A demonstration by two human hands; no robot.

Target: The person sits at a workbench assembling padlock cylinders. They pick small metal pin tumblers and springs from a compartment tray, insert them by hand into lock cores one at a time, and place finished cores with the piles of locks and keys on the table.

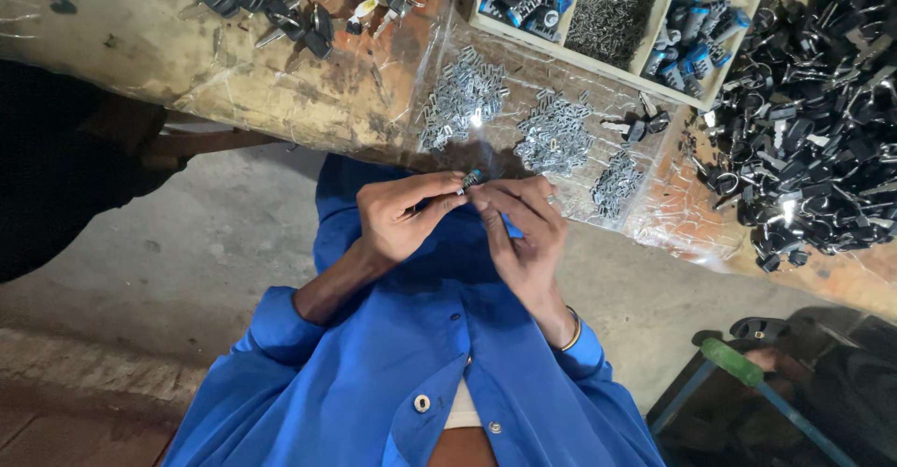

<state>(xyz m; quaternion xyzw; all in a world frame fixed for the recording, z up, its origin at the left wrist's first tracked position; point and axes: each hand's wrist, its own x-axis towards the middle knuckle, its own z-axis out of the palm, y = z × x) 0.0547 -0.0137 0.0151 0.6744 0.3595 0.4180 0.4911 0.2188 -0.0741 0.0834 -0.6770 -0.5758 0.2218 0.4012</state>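
A: From the head camera, what do the hands have?

B: The left hand [404, 213] and the right hand [521, 229] meet just in front of the blue shirt [392, 374], at the counter's near edge. Between them sits a small lock cylinder [470, 180], dark with a bluish tip. The left fingers [439, 202] are clamped on it from below, and the right fingers [493, 198] are pinched together against its other side.

A: What lies around them?

B: Just beyond the hands, on clear plastic sheet over the counter [280, 75], lie three heaps of small silvery metal pieces [553, 136]. Behind those is a wooden tray [617, 19] with compartments: blue-and-black cylinders in two, fine grey pins in the middle one. Top left, a row of black-headed keys [280, 5]. To the right, well apart, a big pile of black parts [813, 121].

A: Anything in the way?

B: Nothing stands between the hands and the heaps. The fingers hide most of the cylinder, so I cannot tell its detail. Lower right, near the floor, is a green handle on a blue bar [738, 364].
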